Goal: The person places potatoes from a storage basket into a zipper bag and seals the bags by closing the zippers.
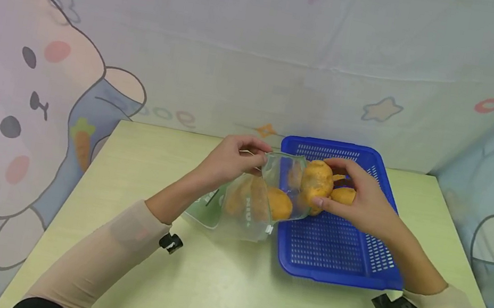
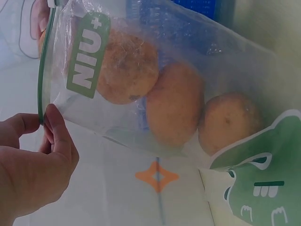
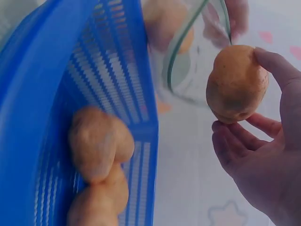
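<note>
A potato [image 3: 237, 84] is in the grip of the right hand [image 1: 363, 202], with the thumb on one side and the fingers on the other. It is positioned at the mouth of a clear bag [image 1: 238, 225], to the left of the right hand's palm; whether any part of it is past the rim cannot be confirmed. The left hand [image 1: 239, 158] pinches the bag's green-edged rim between thumb and fingertips. The bag extends from that hand toward the person, and its mouth is parted toward the right hand. Three bagged potatoes [image 2: 174, 103] are visible through the film. A green label [image 2: 88, 55] lettered "NIU+" is on the film near the left hand's fingertips, and a larger green printed panel [image 2: 268, 183] is at the bag's far end from that hand. A white slider [image 1: 269, 229] is on the bag's edge, below and to the right of the left hand.

A blue basket [image 1: 339, 277] with slotted walls stands beneath the right hand. Several loose potatoes [image 3: 96, 146] lie inside it, touching one another; their exact count is unclear owing to blur. A pale table [image 1: 215, 294] supports the basket. A printed backdrop [image 1: 260, 70] is beyond both hands.
</note>
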Demonstrator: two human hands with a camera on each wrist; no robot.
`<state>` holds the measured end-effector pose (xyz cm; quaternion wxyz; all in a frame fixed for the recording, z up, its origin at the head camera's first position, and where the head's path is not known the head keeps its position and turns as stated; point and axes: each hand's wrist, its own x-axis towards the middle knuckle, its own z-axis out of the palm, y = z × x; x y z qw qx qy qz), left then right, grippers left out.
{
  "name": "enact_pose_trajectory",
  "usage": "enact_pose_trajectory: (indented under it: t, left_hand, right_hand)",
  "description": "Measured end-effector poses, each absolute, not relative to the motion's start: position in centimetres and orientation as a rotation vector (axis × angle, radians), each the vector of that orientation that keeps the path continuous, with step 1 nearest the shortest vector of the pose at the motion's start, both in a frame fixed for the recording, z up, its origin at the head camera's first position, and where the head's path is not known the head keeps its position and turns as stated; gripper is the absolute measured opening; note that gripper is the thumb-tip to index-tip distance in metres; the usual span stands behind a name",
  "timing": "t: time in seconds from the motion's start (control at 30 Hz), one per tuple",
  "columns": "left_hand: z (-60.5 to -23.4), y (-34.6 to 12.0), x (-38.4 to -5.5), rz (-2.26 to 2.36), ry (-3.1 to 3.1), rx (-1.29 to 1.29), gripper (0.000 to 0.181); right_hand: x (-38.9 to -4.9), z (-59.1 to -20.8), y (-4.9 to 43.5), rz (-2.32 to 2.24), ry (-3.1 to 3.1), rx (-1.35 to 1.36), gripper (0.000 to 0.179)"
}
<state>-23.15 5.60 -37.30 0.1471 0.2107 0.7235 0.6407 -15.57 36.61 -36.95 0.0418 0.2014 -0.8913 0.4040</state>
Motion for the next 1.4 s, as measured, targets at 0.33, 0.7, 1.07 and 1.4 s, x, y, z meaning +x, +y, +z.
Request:
enact_pose_trajectory:
  t: [0.33,0.7,1.07,1.4]
  left_hand:
    - [-37.2,5.9,-23.1,1.863,2.074,0.604,0.023]
    - [-36.9,5.7,-23.2,1.874,2.069,0.592,0.023]
    - [-36.9,5.6,-23.2,1.9,2.039,0.631,0.029]
    - [-37.0,5.2,-23.2,1.916,2.027,0.604,0.02]
  right_hand:
    - [-17.3,-37.3,33.0,1.186,-2.675,0.696,0.075]
    - [-17.9,-38.1,31.6,1.143,-2.61,0.736,0.073]
    - [-17.6,-39.1,30.1,1.065,-2.665,0.633,0.078]
    - [-17.9,-38.4,33.2,1.022,-2.596,0.573,0.058]
